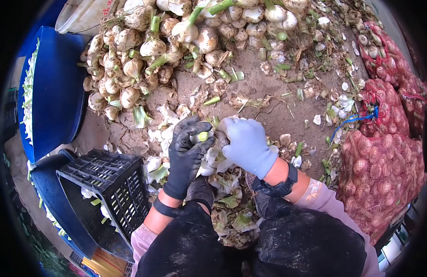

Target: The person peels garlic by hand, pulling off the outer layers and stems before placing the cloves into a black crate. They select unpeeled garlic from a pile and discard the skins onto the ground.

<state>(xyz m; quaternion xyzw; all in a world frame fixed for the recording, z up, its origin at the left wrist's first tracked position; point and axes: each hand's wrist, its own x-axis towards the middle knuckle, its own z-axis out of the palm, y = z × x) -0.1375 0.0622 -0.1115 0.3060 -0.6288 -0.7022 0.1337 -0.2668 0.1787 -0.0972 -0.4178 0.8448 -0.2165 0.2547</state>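
Observation:
My left hand [188,150], in a dark, dirty work glove, is closed around a garlic bulb [195,138] with a short, pale green cut stem pointing up. Close beside it, my right hand [248,144] wears a light blue-grey glove. Its fingers are curled together near the bulb, and whatever they may hold is hidden. Loose garlic skins [228,182] lie on the ground beneath both hands and between my feet.
A heap of untrimmed garlic [130,69] spreads ahead. Red mesh sacks of bulbs [379,177] stand at right. At left are a black plastic crate [116,173] with some bulbs and a blue tub [56,87]. Cut stems [212,100] litter the dirt floor.

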